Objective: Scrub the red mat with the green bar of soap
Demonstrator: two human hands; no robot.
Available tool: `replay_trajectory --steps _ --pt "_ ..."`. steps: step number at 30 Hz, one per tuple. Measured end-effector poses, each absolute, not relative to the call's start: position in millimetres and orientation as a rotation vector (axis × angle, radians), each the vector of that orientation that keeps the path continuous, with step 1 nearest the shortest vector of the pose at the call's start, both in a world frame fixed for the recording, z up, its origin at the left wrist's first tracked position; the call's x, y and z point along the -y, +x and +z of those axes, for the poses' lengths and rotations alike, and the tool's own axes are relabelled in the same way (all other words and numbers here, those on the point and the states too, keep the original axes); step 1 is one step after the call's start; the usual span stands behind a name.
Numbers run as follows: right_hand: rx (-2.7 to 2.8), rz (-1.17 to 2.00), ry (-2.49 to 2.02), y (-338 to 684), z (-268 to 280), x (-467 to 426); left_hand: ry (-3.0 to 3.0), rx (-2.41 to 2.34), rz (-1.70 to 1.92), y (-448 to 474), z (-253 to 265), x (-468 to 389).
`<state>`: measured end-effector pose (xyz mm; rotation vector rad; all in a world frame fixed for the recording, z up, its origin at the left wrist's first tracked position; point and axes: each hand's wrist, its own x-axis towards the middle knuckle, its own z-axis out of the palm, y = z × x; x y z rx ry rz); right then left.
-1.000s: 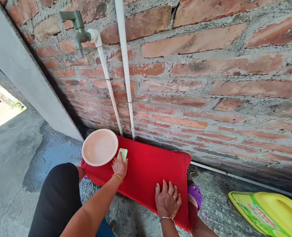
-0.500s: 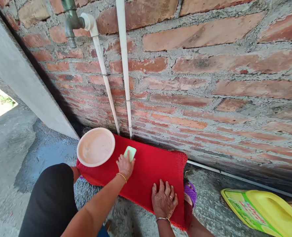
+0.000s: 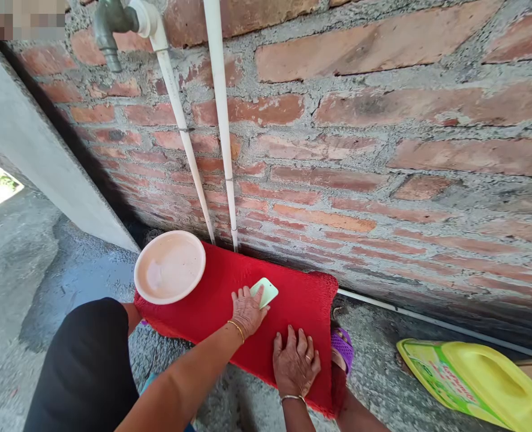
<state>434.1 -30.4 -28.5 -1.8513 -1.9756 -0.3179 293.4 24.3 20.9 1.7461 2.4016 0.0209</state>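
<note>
A red cloth (image 3: 221,270) with a shaggy edge lies spread across a low surface at the foot of the wall. My left hand (image 3: 248,311), with a yellow bangle at the wrist, grips a pale green block (image 3: 266,292) with rounded corners, flat on the cloth. Whether it is soap or the back of a brush I cannot tell. To the right, my right hand (image 3: 296,363) rests flat on the cloth, fingers spread, holding nothing. At the cloth's left end stands a pale pink basin (image 3: 170,294) with cloudy water in it.
Behind the cloth rises a brick wall (image 3: 328,150) with white pipes (image 3: 223,120) and a tap (image 3: 108,30). A yellow plastic jug (image 3: 477,378) lies on the concrete floor at right. A purple sandal (image 3: 343,348) shows beside the cloth; my dark-clad knee (image 3: 86,348) is at left.
My left hand has moved the pale green block rightward along the cloth, closer to my right hand. My right hand stays pressed on the cloth. The view has shifted slightly.
</note>
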Motion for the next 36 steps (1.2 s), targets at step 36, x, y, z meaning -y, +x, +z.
replay_trajectory --steps 36 --pt "1.973 -0.314 -1.859 434.7 -31.0 29.9 1.782 -2.363 -0.017 297.5 9.4 -49.2"
